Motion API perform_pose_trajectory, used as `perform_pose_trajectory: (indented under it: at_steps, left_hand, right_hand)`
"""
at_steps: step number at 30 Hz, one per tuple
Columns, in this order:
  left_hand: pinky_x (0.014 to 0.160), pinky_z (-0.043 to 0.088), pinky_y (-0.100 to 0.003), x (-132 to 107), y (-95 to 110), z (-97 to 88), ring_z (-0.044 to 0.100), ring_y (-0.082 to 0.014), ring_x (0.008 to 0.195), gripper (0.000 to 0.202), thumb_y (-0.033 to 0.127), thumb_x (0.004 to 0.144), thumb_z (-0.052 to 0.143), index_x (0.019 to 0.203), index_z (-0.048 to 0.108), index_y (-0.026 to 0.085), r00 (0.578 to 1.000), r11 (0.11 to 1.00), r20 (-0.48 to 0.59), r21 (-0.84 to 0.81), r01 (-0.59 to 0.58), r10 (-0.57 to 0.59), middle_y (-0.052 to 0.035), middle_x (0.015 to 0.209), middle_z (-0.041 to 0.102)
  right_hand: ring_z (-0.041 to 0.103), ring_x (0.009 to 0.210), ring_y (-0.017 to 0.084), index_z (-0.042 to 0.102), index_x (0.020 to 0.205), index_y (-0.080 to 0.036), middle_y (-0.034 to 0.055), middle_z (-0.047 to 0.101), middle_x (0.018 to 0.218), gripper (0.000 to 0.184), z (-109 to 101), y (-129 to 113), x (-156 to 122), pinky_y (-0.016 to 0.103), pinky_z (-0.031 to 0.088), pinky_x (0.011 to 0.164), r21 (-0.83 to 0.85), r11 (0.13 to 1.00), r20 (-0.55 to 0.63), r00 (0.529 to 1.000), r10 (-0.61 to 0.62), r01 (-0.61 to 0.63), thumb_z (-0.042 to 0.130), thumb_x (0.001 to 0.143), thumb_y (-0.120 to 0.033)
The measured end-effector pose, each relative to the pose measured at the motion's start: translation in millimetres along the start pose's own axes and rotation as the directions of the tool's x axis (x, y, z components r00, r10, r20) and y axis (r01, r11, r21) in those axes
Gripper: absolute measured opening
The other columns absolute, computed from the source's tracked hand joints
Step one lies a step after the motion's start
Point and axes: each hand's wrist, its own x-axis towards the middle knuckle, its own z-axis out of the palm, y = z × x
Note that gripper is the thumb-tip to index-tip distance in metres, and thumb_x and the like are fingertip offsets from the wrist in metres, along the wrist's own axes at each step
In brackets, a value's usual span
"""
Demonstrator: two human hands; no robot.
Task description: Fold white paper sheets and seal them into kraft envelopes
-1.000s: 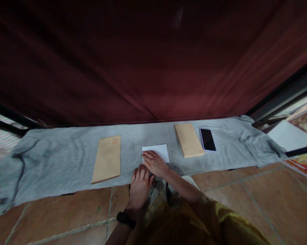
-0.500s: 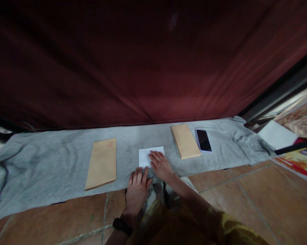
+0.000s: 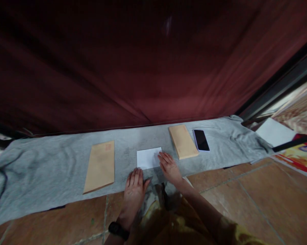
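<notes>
A small white sheet of paper (image 3: 147, 158), apparently folded, lies flat on the grey cloth (image 3: 133, 136) in front of me. My left hand (image 3: 135, 189) rests flat near the paper's lower left corner, fingers stretched out and thumb apart. At the paper's right edge, my right hand (image 3: 169, 166) lies with its fingertips on it, fingers extended. To the left lies a brown envelope (image 3: 99, 166). A stack of brown envelopes (image 3: 184, 141) sits to the right, with a dark-screened phone (image 3: 201, 140) beside it.
Behind the cloth hangs a dark red curtain (image 3: 153, 85). Brown floor tiles (image 3: 235, 197) lie along the near side. At the far right are a dark frame bar (image 3: 278, 81), a white sheet (image 3: 274, 132) and a colourful printed packet (image 3: 296, 158).
My right hand has slid right across the white paper to its right edge, uncovering more of it. My left hand stays near the lower left corner. The view has shifted slightly.
</notes>
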Motion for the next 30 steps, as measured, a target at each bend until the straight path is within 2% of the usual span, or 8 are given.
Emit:
perform_pose_trajectory:
  at_steps: [5, 8, 14, 21, 30]
  left_hand:
    - [0.115, 0.04, -0.049, -1.7, 1.5, 10.7, 0.049, -0.0293, 0.139, 0.054, 0.035, 0.101, 0.038, 0.148, 0.046, 0.009, 0.998, 0.998, 0.022, -0.036, -0.051, 0.052, -0.0186, 0.146, 0.055]
    - [0.117, 0.037, -0.049, -6.4, 1.7, 15.6, 0.045, -0.0277, 0.142, 0.054, 0.033, 0.101, 0.037, 0.149, 0.043, 0.009, 0.996, 0.997, 0.049, -0.025, -0.074, 0.075, -0.0174, 0.149, 0.053]
    - [0.118, 0.035, -0.052, -7.7, -1.7, 12.1, 0.047, -0.0302, 0.141, 0.057, 0.044, 0.101, 0.038, 0.147, 0.048, 0.012, 0.996, 0.998, 0.07, 0.012, -0.061, 0.06, -0.0157, 0.149, 0.054]
    - [0.113, 0.041, -0.05, -7.7, -4.9, 7.2, 0.053, -0.03, 0.135, 0.059, 0.046, 0.101, 0.04, 0.147, 0.047, 0.01, 0.999, 0.999, 0.024, -0.009, -0.038, 0.038, -0.0176, 0.144, 0.058]
    - [0.111, 0.044, -0.05, -2.0, 1.7, -1.2, 0.056, -0.0306, 0.131, 0.051, 0.043, 0.102, 0.04, 0.138, 0.057, 0.011, 0.999, 1.0, 0.04, 0.023, -0.007, 0.006, -0.0172, 0.138, 0.063]
  right_hand:
    - [0.046, 0.14, 0.021, 0.058, 0.139, -0.018, 0.0059, 0.055, 0.149, 0.04, 7.6, -42.7, -4.6, 0.043, 0.035, 0.122, 0.063, 0.99, 0.09, 0.988, -0.128, 0.122, 0.046, 0.104, -0.031]
    - [0.047, 0.14, 0.021, 0.055, 0.142, -0.017, 0.0068, 0.054, 0.15, 0.043, 11.3, -49.5, -15.7, 0.043, 0.034, 0.122, 0.048, 0.989, 0.128, 0.982, -0.142, 0.137, 0.047, 0.104, -0.035]
    - [0.048, 0.14, 0.022, 0.054, 0.144, -0.019, 0.0065, 0.053, 0.151, 0.043, 1.9, -27.0, -29.0, 0.045, 0.036, 0.121, 0.034, 0.994, 0.156, 0.982, -0.106, 0.102, 0.049, 0.103, -0.032]
    - [0.052, 0.136, 0.022, 0.058, 0.14, -0.018, 0.007, 0.056, 0.148, 0.04, -12.6, -3.9, -40.1, 0.046, 0.037, 0.12, 0.059, 0.996, 0.141, 0.987, -0.077, 0.069, 0.044, 0.103, -0.027]
    - [0.053, 0.135, 0.022, 0.057, 0.14, -0.019, 0.0071, 0.057, 0.147, 0.04, -18.8, -0.7, -40.9, 0.048, 0.038, 0.119, 0.043, 0.997, 0.145, 0.986, -0.077, 0.071, 0.042, 0.104, -0.025]
